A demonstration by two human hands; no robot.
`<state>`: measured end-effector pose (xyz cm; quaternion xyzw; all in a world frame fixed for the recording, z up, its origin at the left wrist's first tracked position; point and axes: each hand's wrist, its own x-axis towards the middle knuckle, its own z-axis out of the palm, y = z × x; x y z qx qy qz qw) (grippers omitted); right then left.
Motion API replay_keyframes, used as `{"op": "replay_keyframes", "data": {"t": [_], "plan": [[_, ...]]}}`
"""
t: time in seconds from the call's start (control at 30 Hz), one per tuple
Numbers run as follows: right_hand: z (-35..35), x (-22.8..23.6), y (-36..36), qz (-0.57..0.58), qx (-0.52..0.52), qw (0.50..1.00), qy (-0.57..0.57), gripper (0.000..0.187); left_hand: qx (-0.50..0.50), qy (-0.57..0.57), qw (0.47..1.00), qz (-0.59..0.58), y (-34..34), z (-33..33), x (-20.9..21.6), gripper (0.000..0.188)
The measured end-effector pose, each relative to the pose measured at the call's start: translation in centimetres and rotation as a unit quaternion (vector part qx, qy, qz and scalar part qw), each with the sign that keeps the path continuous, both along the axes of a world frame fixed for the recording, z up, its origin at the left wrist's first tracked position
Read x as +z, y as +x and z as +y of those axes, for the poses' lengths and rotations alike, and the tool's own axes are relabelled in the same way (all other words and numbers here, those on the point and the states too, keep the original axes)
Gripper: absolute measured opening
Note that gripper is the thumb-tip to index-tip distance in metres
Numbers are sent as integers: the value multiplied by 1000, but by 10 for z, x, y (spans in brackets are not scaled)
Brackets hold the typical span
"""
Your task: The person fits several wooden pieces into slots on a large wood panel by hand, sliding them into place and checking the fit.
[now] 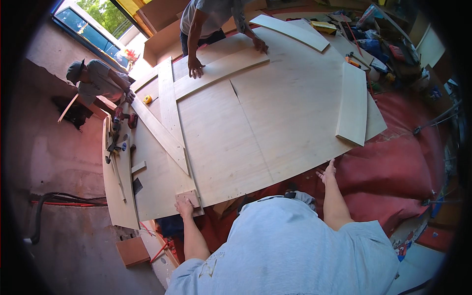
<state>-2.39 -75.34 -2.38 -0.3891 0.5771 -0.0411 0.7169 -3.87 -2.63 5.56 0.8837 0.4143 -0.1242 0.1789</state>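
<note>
A large pale plywood sheet [236, 132] spreads out in front of me like a tabletop. At its near left edge, my left hand [185, 208] is closed on a small wood block [191, 196], which lies at the near end of a long board [170, 103]. My right hand [328, 172] is at the sheet's near right edge, its fingers apart and holding nothing. A thick pale board [353, 105] rests on the sheet just beyond it. Across the sheet, another person presses both hands on a wide board [221, 73] that meets the long board.
A second person stands at the left by a red cordless drill [118, 119]. A yellow tape measure [147, 99] and a slanting board [157, 130] lie nearby. Red sheeting [393, 152] covers the right side. Cluttered tools [378, 46] fill the far right. Another board [290, 32] lies at the back.
</note>
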Motion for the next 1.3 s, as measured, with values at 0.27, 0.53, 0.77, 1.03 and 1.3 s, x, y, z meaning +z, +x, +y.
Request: {"op": "replay_keyframes", "data": {"t": [0.27, 0.53, 0.77, 1.03, 1.3], "plan": [[-74, -21, 30, -51, -160, 986, -7, 81, 3, 30, 998, -56, -22, -73, -19, 87], [-78, -78, 86, 181, -138, 950, -214, 67, 103, -30, 994, -6, -26, -163, -10, 94], [-73, -130, 103, 618, 451, 522, -378, 57, 111, -267, 957, 33, -8, -221, -9, 85], [-55, -129, 100, 356, -18, 858, -369, 54, 244, -323, 914, 42, -14, -249, -26, 84], [-70, -158, 103, 470, 140, 747, -449, 53, 248, -359, 900, 21, -1, -265, -18, 76]]}}
